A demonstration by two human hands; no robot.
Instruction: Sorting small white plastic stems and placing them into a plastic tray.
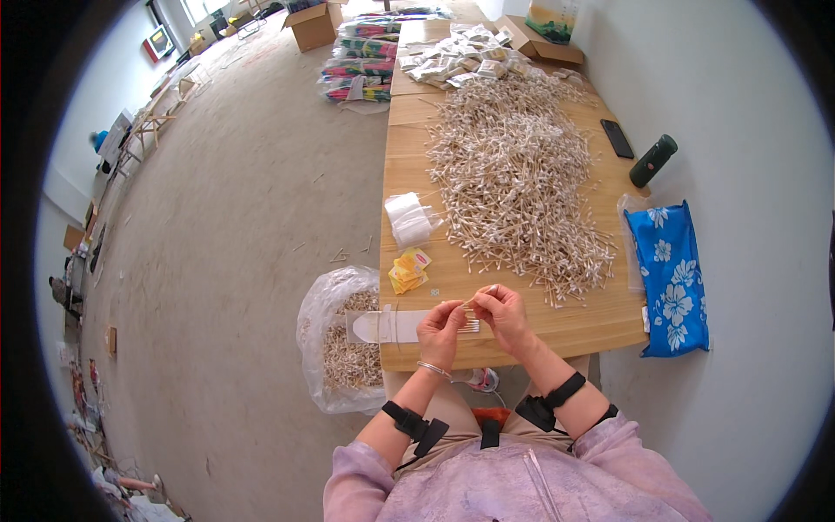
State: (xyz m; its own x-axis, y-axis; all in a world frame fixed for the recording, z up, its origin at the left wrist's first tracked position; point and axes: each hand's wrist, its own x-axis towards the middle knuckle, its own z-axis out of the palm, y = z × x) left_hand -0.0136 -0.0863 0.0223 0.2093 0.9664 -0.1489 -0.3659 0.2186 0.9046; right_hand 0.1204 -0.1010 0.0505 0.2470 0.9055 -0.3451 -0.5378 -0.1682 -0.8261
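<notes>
My left hand (440, 334) and my right hand (504, 317) meet close together over the near edge of the wooden table. Both are closed in a pinch. Between their fingertips is a cotton swab, its white tip showing by the right fingers; whether more than one is held is too small to tell. Just below the fingers, several cotton swabs (470, 326) lie side by side at the end of a flat white strip (409, 325). That strip runs left under my left hand toward the table's edge. Beyond my hands spreads a large heap of loose cotton swabs (522, 174).
Left on the wooden table (409, 165) are yellow cards (409, 271) and a stack of white bags (409, 219). A phone (617, 138), green bottle (652, 161) and blue floral pack (670, 278) line the right. Filled packets (470, 56) lie far back. A plastic bag (315, 348) of swabs stands left.
</notes>
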